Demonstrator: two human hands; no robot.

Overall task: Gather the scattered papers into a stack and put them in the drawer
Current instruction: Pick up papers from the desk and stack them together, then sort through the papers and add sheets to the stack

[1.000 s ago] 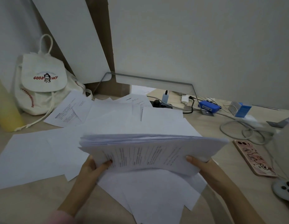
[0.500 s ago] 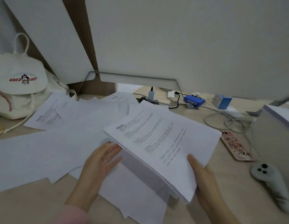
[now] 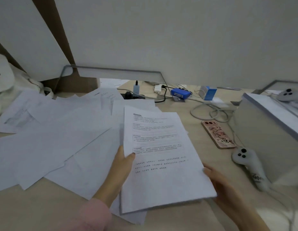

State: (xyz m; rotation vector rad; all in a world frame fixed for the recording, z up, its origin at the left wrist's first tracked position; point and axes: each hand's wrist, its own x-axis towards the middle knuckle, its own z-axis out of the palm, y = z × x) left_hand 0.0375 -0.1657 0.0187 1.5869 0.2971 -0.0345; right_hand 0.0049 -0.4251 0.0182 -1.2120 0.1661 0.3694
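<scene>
Stack of papers [image 3: 161, 155] held over the desk [image 3: 36, 212], left hand [image 3: 124, 162] pinching its left edge, thumb on top, right hand [image 3: 218, 182] gripping its lower right edge; loose sheets [image 3: 53, 139] spread to its left.

A pale wooden desk [image 3: 44, 210] stands against white panels. At its left edge sits a white backpack [image 3: 3, 75], partly out of view. Along the back lie a black power strip [image 3: 133, 97] with a small adapter [image 3: 136, 89] plugged in upright, a white charger [image 3: 157, 88], a blue stapler [image 3: 180, 94] and a blue-and-white box [image 3: 207, 92]. A grey cable [image 3: 211, 112] coils in front of the box. Near it a phone [image 3: 218, 134] in a pink cartoon case lies face down. A white controller [image 3: 250, 165] lies just beside the phone; a second controller [image 3: 288, 95] rests at far right.
</scene>
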